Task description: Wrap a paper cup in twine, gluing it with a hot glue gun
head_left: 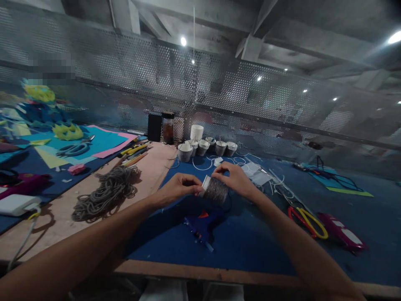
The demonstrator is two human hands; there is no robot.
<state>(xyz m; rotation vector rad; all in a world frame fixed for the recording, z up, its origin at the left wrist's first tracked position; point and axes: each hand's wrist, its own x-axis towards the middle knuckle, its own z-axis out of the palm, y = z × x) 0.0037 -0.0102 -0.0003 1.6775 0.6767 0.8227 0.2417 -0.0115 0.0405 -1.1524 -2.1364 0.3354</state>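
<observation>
A paper cup wrapped in grey cord lies tilted on its side in the air, its white rim toward the left. My left hand pinches the rim between thumb and fingers. From above, my right hand grips the wrapped side near the rim. Below the cup, a blue glue gun rests on the blue table surface. A loose heap of grey cord lies to the left of my left hand.
Several cord-wrapped cups and a stack of white cups stand at the back. Red-and-yellow-handled scissors and a purple case lie right. Blue scissors lie on coloured paper at left. A dark jar stands behind.
</observation>
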